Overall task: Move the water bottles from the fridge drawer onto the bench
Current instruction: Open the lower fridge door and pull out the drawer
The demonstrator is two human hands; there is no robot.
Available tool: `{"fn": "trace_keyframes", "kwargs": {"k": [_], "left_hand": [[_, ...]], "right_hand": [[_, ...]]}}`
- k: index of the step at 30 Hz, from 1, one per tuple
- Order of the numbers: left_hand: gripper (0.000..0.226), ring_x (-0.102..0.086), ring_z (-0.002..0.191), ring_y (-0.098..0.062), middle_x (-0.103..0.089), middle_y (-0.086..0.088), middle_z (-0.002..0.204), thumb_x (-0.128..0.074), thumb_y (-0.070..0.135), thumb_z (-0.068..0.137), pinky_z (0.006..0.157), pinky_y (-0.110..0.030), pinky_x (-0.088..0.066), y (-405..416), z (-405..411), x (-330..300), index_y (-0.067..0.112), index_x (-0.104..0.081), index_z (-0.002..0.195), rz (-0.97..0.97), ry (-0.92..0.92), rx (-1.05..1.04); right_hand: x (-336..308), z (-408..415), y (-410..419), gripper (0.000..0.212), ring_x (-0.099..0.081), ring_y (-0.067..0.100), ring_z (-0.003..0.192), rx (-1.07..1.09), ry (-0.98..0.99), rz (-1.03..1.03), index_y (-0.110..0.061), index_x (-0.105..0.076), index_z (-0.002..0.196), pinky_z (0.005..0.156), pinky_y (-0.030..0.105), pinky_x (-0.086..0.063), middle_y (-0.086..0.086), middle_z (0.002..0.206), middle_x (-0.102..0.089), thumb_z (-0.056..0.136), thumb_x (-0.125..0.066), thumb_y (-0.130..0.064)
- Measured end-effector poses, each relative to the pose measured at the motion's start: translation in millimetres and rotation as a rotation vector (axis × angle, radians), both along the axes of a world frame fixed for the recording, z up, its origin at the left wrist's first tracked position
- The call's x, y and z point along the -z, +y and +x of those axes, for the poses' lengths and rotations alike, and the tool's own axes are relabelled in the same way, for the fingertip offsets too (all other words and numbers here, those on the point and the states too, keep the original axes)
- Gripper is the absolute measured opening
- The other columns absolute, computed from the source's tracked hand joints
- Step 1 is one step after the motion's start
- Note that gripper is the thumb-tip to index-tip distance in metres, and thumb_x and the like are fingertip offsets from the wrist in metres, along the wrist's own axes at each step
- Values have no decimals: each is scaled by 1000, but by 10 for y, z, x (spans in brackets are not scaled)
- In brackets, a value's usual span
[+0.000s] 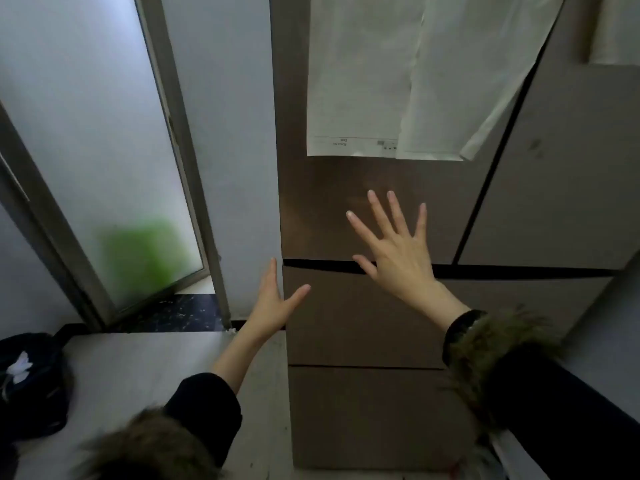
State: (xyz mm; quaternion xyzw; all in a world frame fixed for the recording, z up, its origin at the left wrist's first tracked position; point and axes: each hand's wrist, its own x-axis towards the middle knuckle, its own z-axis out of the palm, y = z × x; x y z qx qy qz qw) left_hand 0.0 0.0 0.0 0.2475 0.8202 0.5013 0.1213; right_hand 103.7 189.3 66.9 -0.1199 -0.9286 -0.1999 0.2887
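A tall brown fridge (346,209) fills the middle of the head view, all its doors and drawers closed. Its upper drawer front (356,317) sits below a dark gap, and a lower drawer front (367,417) is beneath it. My left hand (273,299) is open at the drawer's left edge, fingers along the fridge side and thumb across the drawer front. My right hand (394,244) is open with fingers spread, over the gap between the upper door and the drawer. No water bottles are visible.
White papers (381,81) hang on the fridge's upper door. A frosted glass door (104,150) stands to the left with a green shape behind it. A dark bag (31,382) lies on the pale surface (138,368) at lower left.
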Motion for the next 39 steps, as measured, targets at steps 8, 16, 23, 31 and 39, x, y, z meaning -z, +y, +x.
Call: {"fn": "trace_keyframes", "kwargs": {"k": [8,16,23,31,39], "left_hand": [[59,-38,132,-22,-40,-4,143,-59,14,88,105,-39,-35,309,-257,-49,18,-33,141,111,-106,-90],[45,-50,118,-24,-54,-9,128,-59,17,89,96,-35,-41,364,-372,-57,8,-45,131,88,-95,-219],[47,-51,120,-26,-54,-9,128,-60,20,88,100,-40,-41,308,-341,-81,9,-45,131,28,-63,-203],[45,-51,108,-16,-53,-1,114,-63,23,86,93,-31,-43,-54,123,18,14,-47,127,83,-7,-174],[31,-55,90,-12,-54,2,98,-67,30,82,77,-25,-45,-448,847,-27,20,-44,100,-39,157,-70]], "right_hand": [[140,-224,267,86,3,31,144,3,84,103,-35,-11,148,107,66,6,5,157,-1,80,-62,-47],[158,-245,281,89,20,27,143,-22,106,53,-36,-11,148,108,64,12,2,158,3,78,-66,-44],[107,-205,174,86,-1,31,144,33,54,13,-34,-16,147,107,66,0,5,157,-4,79,-67,-40],[384,168,-335,60,12,24,145,72,-219,-488,-35,-6,149,114,59,0,1,158,11,96,-34,-48],[664,894,-618,59,11,12,145,78,-255,-693,-37,0,148,115,56,5,-8,158,1,96,-25,-51]]}}
